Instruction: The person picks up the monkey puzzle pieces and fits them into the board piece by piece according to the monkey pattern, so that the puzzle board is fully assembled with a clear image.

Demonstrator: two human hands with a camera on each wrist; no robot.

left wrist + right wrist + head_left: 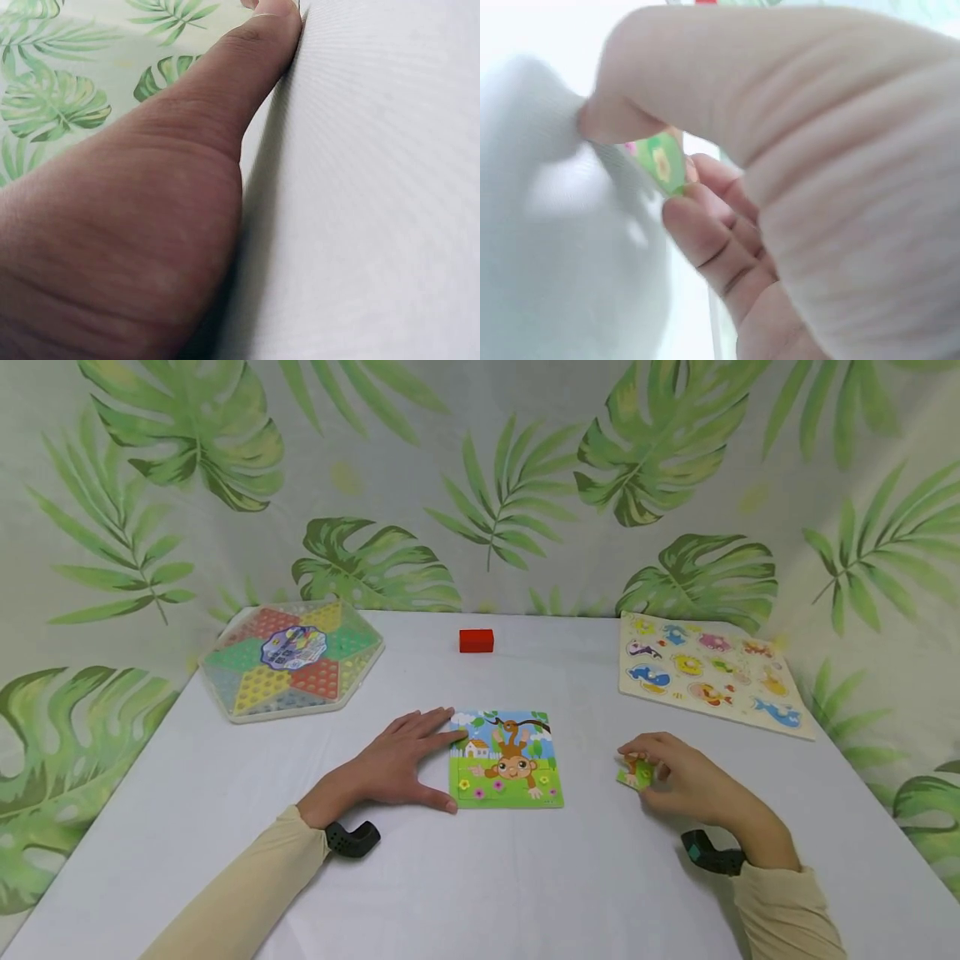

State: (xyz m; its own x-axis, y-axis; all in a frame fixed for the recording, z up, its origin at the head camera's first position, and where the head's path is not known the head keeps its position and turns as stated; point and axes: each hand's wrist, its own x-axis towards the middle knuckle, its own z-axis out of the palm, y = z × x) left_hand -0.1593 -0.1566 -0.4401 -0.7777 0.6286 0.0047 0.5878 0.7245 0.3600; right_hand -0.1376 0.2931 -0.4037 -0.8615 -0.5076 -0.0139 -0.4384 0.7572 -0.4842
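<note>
A square monkey puzzle (513, 768) lies on the white table, its picture showing a monkey hanging from a branch over grass and flowers. My left hand (408, 760) rests at its left side with fingers spread, the fingertips and thumb tip right at the board's edge. In the left wrist view, the thumb (217, 82) stretches along the white cloth. To the right of the board, my right hand (678, 777) pinches a small green and brown puzzle piece (634, 773) between thumb and fingers. Up close in the right wrist view, that puzzle piece (662, 161) is partly hidden by the thumb.
A hexagonal Chinese checkers board (300, 660) sits at the back left. A small red box (476, 641) stands at the back middle. At the back right lies a wooden sea-animal peg puzzle (708, 672). Leaf-patterned cloth (495, 485) hangs behind the table.
</note>
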